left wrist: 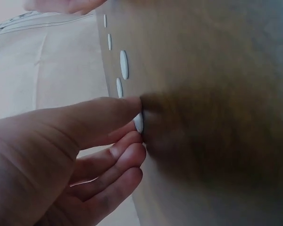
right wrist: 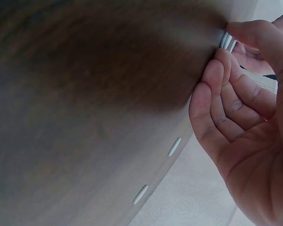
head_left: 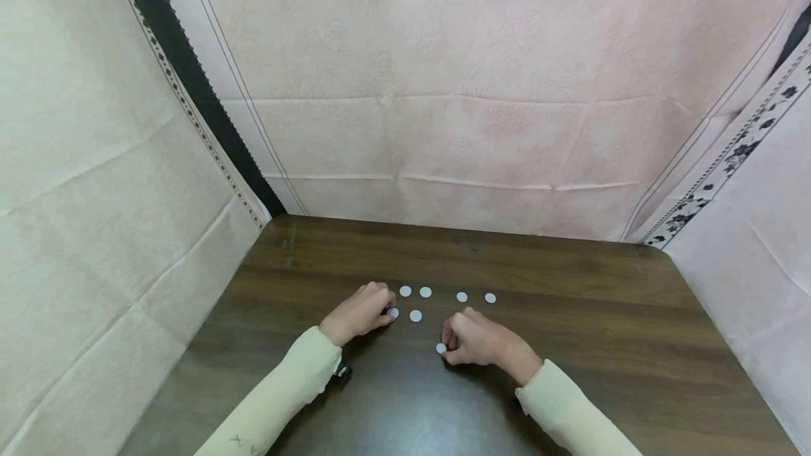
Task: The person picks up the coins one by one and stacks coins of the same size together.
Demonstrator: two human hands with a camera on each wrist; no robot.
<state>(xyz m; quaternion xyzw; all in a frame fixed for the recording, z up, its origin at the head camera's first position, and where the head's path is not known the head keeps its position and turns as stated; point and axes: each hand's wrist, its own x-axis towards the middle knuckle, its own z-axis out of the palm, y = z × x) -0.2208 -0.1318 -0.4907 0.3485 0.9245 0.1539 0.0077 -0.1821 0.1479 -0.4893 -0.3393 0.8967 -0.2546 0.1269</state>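
My left hand point(head_left: 362, 310) pinches a small white round disc point(head_left: 393, 313) by its edges, low at the brown wooden table. In the left wrist view, that disc point(left wrist: 139, 123) shows between the thumb and the fingertips. Nearer to me and to the right, my right hand point(head_left: 478, 338) has another white disc point(head_left: 441, 348) between thumb and fingers. The right wrist view shows this disc point(right wrist: 224, 40) edge-on at the table surface, the other fingers curled beside it. A loose white disc point(head_left: 415, 315) lies flat between the two hands.
Beyond the hands, a row of flat white discs lies on the table: two on the left, a disc point(head_left: 405, 290) and its neighbour point(head_left: 426, 292), and two on the right, one point(head_left: 462, 297) and another point(head_left: 491, 298). Pale cloth point(head_left: 443, 139) hangs behind the table point(head_left: 602, 329) and along both sides.
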